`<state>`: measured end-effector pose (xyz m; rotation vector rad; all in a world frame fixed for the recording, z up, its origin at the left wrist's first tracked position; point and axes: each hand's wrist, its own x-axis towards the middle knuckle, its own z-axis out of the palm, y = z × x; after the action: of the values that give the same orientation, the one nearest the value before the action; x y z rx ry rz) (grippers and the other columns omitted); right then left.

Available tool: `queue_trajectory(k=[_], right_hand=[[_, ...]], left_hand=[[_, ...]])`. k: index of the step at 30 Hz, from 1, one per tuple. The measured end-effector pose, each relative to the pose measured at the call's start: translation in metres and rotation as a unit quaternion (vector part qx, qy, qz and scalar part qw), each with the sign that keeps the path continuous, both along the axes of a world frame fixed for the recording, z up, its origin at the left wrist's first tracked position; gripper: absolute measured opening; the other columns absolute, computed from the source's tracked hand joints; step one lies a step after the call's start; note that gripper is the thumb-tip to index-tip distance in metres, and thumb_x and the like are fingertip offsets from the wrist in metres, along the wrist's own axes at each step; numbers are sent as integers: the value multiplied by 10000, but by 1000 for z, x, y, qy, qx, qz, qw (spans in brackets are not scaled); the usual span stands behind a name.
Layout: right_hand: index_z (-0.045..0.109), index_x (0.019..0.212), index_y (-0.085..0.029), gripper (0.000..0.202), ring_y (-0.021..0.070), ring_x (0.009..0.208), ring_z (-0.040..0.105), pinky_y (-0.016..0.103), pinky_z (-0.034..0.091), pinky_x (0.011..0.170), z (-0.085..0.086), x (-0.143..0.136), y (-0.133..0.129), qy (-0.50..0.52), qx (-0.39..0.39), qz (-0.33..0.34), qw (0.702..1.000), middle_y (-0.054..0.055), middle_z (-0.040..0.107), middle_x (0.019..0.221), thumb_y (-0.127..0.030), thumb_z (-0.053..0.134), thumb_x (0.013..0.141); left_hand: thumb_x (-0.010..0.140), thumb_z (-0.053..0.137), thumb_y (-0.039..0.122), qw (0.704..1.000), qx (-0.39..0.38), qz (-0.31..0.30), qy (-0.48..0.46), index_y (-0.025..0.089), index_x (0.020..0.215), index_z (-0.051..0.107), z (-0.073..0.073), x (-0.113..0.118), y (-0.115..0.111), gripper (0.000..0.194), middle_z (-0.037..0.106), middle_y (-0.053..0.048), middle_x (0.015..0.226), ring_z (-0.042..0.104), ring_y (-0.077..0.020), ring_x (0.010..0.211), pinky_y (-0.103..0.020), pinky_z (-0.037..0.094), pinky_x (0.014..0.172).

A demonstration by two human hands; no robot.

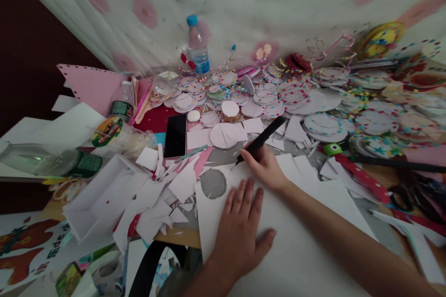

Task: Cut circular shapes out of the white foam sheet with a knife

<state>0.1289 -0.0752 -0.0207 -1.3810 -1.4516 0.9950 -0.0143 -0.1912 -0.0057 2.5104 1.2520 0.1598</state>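
Observation:
A large white sheet (278, 232) lies at the table's front, with a round hole (213, 183) near its upper left corner showing grey beneath. My left hand (240, 227) rests flat on this sheet, fingers spread, holding nothing. Just above and to the right, my right hand (265, 167) grips a black pen (266, 133), whose tip touches or nearly touches the paper right of the hole. A white paper disc (225, 135) with a line across it lies beyond the pen tip.
A black phone (175, 136), paper scraps (184, 181) and plastic bottles (83, 162) lie leftward. An upright bottle (199, 51) stands at the back beside piles of decorated discs (265, 97). To the right are scissors (402, 197), a green item (332, 149) and red dotted ribbon (365, 178).

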Motion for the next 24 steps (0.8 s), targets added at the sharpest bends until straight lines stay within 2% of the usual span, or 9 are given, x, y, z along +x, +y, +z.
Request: queue_trajectory(k=[5, 24], right_hand=[[527, 857, -186, 306, 146, 596, 517, 274, 416, 530, 2, -1, -1, -9, 14, 13, 1000, 34, 593, 707, -487, 578, 841], [557, 835, -183, 306, 142, 570, 505, 272, 420, 517, 5, -2, -1, -9, 20, -23, 999, 26, 580, 667, -488, 557, 838]], left_hand=[[959, 352, 537, 1000, -3, -1, 0, 144, 1549, 134, 0, 0, 1, 742, 74, -113, 1626, 51, -285, 1499, -452, 105, 1214], [952, 381, 527, 1000, 9, -3, 2, 133, 1544, 157, -1, 1, 0, 746, 94, -123, 1622, 63, -289, 1498, -458, 125, 1209]])
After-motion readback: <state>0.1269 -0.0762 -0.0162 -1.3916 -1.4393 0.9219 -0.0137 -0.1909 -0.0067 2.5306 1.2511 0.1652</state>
